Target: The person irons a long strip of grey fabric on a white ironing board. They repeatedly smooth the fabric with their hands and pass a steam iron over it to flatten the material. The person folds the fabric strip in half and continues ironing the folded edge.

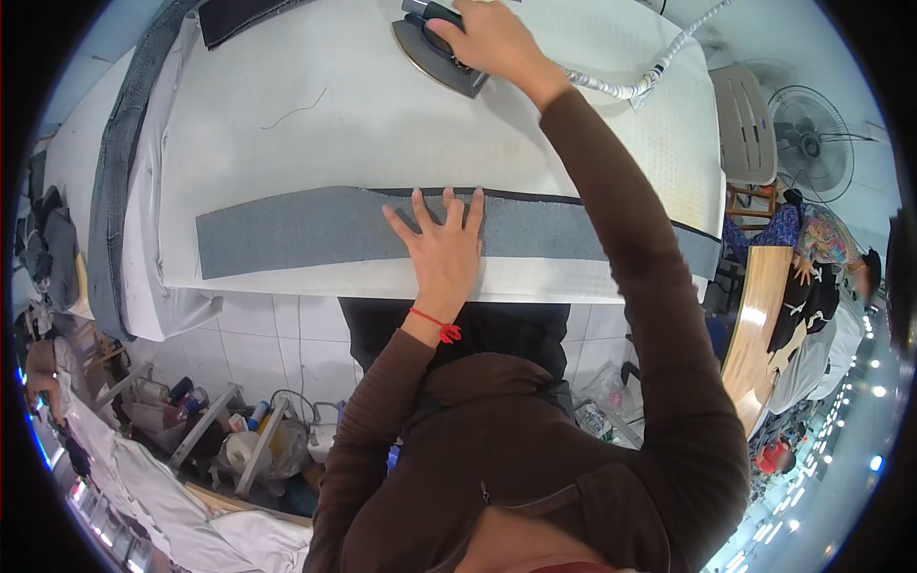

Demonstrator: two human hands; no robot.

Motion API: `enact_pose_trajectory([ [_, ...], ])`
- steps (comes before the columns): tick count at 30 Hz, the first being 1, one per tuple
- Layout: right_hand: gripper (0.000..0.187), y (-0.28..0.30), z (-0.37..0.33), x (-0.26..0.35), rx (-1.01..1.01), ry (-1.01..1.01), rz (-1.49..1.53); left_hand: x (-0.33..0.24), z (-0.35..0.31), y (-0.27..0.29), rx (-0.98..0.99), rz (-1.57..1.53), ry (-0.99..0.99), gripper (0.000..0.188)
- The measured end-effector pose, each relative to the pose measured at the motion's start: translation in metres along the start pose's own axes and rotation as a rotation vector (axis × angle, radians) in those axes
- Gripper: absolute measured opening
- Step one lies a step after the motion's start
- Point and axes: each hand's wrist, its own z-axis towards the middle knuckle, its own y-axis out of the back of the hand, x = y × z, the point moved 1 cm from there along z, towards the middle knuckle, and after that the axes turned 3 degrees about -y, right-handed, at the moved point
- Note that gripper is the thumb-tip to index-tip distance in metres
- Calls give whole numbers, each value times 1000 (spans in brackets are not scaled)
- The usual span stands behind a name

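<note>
In the head view, a gray denim strip (287, 229) lay across the middle of the frame, near the lower edge of the white ironing table (287, 143). The left hand (446, 258) rested on it with fingers spread, grasping nothing. At top center, the right hand (492, 40) gripped the handle of a steam iron (437, 59), well apart from the strip. Laying out looked done; how much was pressed could not be told, and some pressing probably remained.

Brown long-sleeved top (506, 430) with a zip (485, 495); red knotted wrist cord (447, 332); apparently black trousers (535, 329).
</note>
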Motion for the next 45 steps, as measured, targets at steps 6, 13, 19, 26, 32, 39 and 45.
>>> enact_pose_trajectory([
  [6, 80, -28, 62, -28, 310, -230, 19, -6, 5, 6, 8, -27, -26, 80],
  [13, 85, 21, 27, -26, 424, -263, 67, 2, 0, 5, 4, -36, 1, 78],
  [19, 76, 109, -112, -55, 387, -285, 87, 0, 0, 1, -34, -52, 10, 80],
  [26, 66, 139, -252, -56, 464, -393, -68, 2, -1, -3, -54, -59, -21, 79],
  [32, 59, 111, -290, -56, 368, -334, -60, 12, -1, -8, -81, -92, -44, 74],
  [39, 57, 93, -267, -31, 401, -238, -85, 18, -1, -11, -118, -117, -58, 69],
  [45, 57, 88, -259, -22, 392, -218, -63, 27, -2, -14, -172, -164, -77, 64],
])
